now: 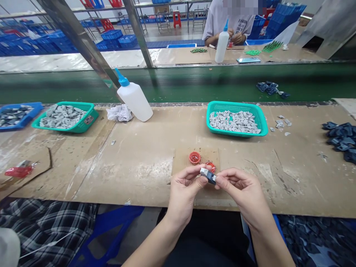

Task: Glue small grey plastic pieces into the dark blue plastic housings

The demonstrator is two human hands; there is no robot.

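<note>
Holding a small two-tone part at fingertip level between both hands. Left hand pinches the pale grey end between thumb and forefinger; right hand grips the dark blue end, its fingertips pressed against the part. Fingers of both hands are closed on it, none released, and the part sits in the narrow gap between them, above the near edge of a cardboard pad. Two red caps lie on the pad: one just beyond the left fingers, the other partly hidden behind the part. Farther along the bench are two teal baskets of grey pieces, a tilted glue bottle, and a heap of dark blue pieces. Across a green belt, a co-worker works at a facing bench.
</note>
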